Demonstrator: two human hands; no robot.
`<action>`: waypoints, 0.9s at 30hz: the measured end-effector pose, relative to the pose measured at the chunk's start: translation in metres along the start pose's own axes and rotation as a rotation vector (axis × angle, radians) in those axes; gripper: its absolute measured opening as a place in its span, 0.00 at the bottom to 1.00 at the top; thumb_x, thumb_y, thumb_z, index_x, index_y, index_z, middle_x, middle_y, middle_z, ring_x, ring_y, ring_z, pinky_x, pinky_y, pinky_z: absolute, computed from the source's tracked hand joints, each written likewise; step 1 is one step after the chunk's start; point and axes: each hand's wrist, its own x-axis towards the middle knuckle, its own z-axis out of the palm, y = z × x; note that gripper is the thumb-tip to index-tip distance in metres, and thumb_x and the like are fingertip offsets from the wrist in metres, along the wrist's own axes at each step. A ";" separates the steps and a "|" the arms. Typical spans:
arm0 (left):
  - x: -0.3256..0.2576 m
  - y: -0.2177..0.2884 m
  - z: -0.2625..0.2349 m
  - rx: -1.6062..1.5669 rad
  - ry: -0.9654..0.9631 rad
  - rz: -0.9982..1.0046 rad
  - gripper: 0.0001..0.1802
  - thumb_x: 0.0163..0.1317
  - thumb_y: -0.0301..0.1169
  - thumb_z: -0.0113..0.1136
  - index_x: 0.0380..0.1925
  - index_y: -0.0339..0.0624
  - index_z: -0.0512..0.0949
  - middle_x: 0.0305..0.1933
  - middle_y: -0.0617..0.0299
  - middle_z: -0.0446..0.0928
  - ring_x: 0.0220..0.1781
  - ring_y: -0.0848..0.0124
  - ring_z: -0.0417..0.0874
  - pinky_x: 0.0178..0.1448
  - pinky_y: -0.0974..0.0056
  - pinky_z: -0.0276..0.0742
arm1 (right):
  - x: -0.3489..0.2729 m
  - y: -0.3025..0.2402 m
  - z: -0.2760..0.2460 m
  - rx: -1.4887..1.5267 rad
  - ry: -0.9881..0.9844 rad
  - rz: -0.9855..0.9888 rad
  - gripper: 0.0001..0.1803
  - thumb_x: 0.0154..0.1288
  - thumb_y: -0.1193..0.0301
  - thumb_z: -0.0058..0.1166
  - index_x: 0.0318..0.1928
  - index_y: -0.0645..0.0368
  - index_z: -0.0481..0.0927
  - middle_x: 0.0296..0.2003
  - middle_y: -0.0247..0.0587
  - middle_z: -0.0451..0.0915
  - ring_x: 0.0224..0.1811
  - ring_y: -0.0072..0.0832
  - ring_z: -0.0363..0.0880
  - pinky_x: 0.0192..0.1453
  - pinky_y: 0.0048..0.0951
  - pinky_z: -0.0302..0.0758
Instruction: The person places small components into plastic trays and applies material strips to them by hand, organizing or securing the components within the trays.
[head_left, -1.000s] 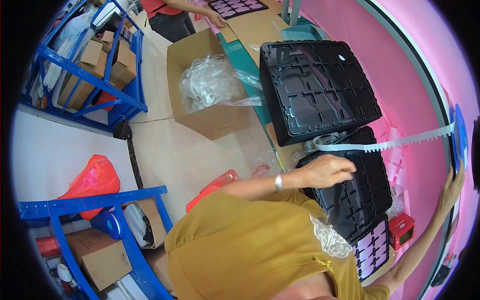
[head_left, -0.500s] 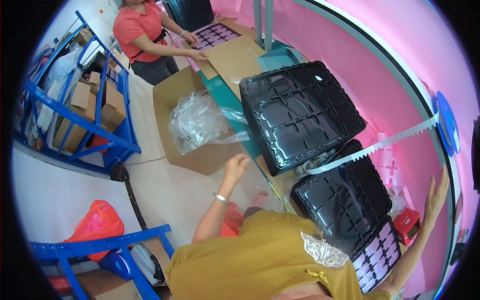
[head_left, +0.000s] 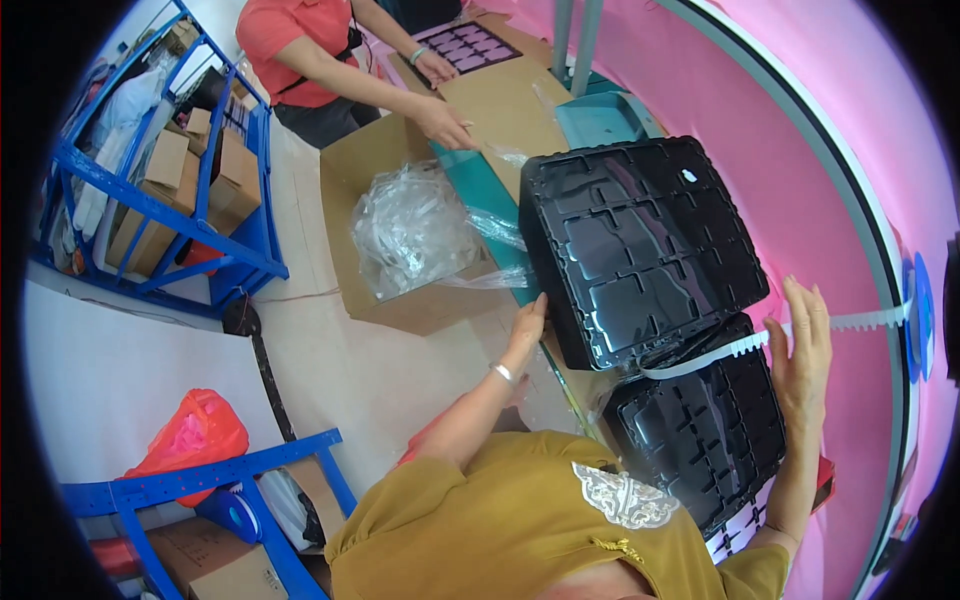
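Note:
A stack of black moulded trays (head_left: 640,250) lies tilted on the bench, overlapping a second black tray stack (head_left: 710,430) nearer me. My left hand (head_left: 528,325) grips the upper stack's left edge at its near corner. My right hand (head_left: 802,350) is flat with fingers spread, just off the stack's right corner, beside a white notched strip (head_left: 740,345). The strip runs from between the two stacks out to a blue roll (head_left: 920,310) on the pink wall.
A co-worker in a red top has one hand (head_left: 445,122) on brown cardboard and the other on a celled tray (head_left: 475,45). An open cardboard box (head_left: 345,185) of clear plastic bags stands on the floor. Blue shelving (head_left: 200,230) with boxes and a red bag (head_left: 195,435) are at left.
My left hand left the near tray stack, swung out toward the floor box, then came back to the upper stack's left edge. My right hand moved in from the blue roll to the trays.

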 end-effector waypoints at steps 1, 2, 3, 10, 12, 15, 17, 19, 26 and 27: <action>0.003 -0.001 -0.001 0.000 0.003 -0.018 0.27 0.71 0.51 0.49 0.41 0.34 0.80 0.22 0.61 0.73 0.20 0.71 0.72 0.24 0.68 0.65 | 0.005 -0.008 0.006 0.025 -0.019 -0.025 0.31 0.55 0.81 0.63 0.61 0.57 0.73 0.53 0.49 0.77 0.58 0.44 0.76 0.69 0.50 0.66; 0.007 -0.001 -0.001 0.019 0.008 -0.034 0.28 0.71 0.52 0.48 0.38 0.33 0.80 0.22 0.61 0.73 0.21 0.69 0.73 0.26 0.65 0.67 | 0.008 -0.015 0.012 0.050 -0.041 -0.046 0.31 0.55 0.81 0.63 0.61 0.57 0.73 0.53 0.49 0.77 0.58 0.44 0.76 0.69 0.50 0.67; 0.010 -0.004 -0.001 0.034 0.013 -0.056 0.30 0.71 0.53 0.47 0.34 0.32 0.79 0.21 0.60 0.73 0.23 0.67 0.75 0.28 0.63 0.69 | 0.012 -0.019 0.016 0.051 -0.065 -0.042 0.30 0.55 0.81 0.63 0.60 0.57 0.73 0.54 0.48 0.77 0.58 0.44 0.76 0.69 0.49 0.67; 0.033 -0.011 0.003 0.167 0.116 0.123 0.33 0.71 0.55 0.46 0.27 0.32 0.77 0.24 0.59 0.76 0.27 0.63 0.78 0.33 0.56 0.70 | 0.026 -0.022 0.025 0.067 -0.122 0.077 0.27 0.58 0.79 0.62 0.60 0.56 0.75 0.52 0.44 0.79 0.57 0.43 0.77 0.58 0.37 0.74; 0.006 0.031 -0.001 0.031 0.005 -0.064 0.28 0.71 0.54 0.47 0.29 0.38 0.78 0.24 0.62 0.75 0.24 0.69 0.76 0.28 0.62 0.69 | 0.022 -0.014 0.017 0.115 -0.080 0.147 0.24 0.61 0.76 0.62 0.59 0.54 0.77 0.50 0.43 0.80 0.52 0.37 0.80 0.54 0.33 0.76; 0.000 0.038 0.009 0.041 -0.023 -0.106 0.24 0.72 0.52 0.47 0.31 0.44 0.78 0.23 0.66 0.74 0.21 0.74 0.74 0.22 0.67 0.65 | -0.002 -0.004 0.010 0.136 -0.062 0.248 0.22 0.62 0.75 0.61 0.58 0.55 0.77 0.49 0.43 0.81 0.50 0.33 0.81 0.53 0.30 0.76; -0.002 0.038 0.018 0.025 0.035 -0.186 0.25 0.73 0.53 0.45 0.32 0.44 0.78 0.24 0.66 0.75 0.19 0.72 0.73 0.20 0.67 0.63 | -0.024 -0.002 0.006 0.199 -0.083 0.346 0.22 0.62 0.75 0.61 0.57 0.56 0.77 0.48 0.42 0.81 0.49 0.31 0.82 0.52 0.30 0.76; -0.002 0.033 0.023 -0.064 -0.016 -0.204 0.25 0.73 0.54 0.44 0.33 0.45 0.77 0.24 0.66 0.76 0.19 0.71 0.74 0.20 0.68 0.63 | -0.048 0.002 0.001 0.210 -0.104 0.385 0.22 0.62 0.76 0.61 0.57 0.56 0.78 0.47 0.42 0.81 0.48 0.31 0.82 0.52 0.30 0.76; 0.057 0.043 0.010 -0.288 -0.024 -0.446 0.26 0.73 0.57 0.39 0.38 0.48 0.77 0.37 0.62 0.82 0.37 0.65 0.83 0.37 0.62 0.78 | -0.114 -0.018 0.014 0.492 -0.140 0.570 0.20 0.60 0.78 0.61 0.54 0.61 0.78 0.41 0.41 0.79 0.42 0.29 0.82 0.47 0.27 0.77; 0.061 0.045 0.015 -0.348 -0.048 -0.424 0.26 0.72 0.57 0.40 0.37 0.48 0.77 0.37 0.63 0.82 0.37 0.64 0.83 0.37 0.62 0.79 | -0.121 -0.022 0.024 0.553 -0.117 0.623 0.19 0.60 0.78 0.60 0.53 0.61 0.78 0.41 0.41 0.78 0.42 0.28 0.82 0.46 0.28 0.77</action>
